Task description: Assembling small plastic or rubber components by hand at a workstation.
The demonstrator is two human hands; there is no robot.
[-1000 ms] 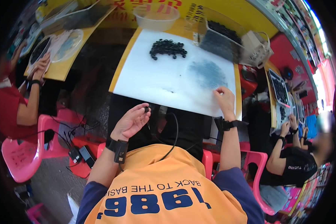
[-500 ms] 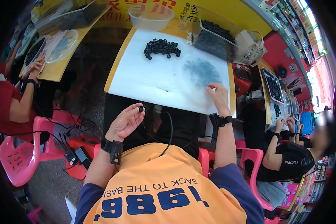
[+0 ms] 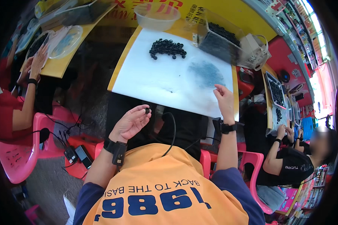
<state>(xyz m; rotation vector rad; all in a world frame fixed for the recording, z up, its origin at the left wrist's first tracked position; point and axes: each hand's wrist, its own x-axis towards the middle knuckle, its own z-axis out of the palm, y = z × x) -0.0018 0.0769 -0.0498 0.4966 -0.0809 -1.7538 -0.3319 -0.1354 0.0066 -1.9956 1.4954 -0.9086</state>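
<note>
My left hand (image 3: 133, 122), palm up at the table's near edge, pinches a small black ring-shaped part (image 3: 147, 110) between thumb and fingertips. Over the right side of the white table top, my right hand (image 3: 225, 102) has its thumb and forefinger brought together; whatever they hold is too small to make out. Just beyond those fingertips lies a round patch of tiny blue-grey pieces (image 3: 206, 74), seemingly in a shallow clear dish. Farther back on the white sheet (image 3: 133, 75) sits a heap of black ring-shaped parts (image 3: 168, 48).
A clear plastic bowl (image 3: 157, 18) and a clear bin of black parts (image 3: 221, 41) stand along the back, with a pale bag (image 3: 253, 52) beside the bin. Co-workers sit at tables left and right. A cable (image 3: 172, 129) loops over my lap.
My view has shifted slightly, moving the table a little right in the picture. My left hand still pinches the black part; my right fingertips have drawn back slightly from the blue-grey pieces.
</note>
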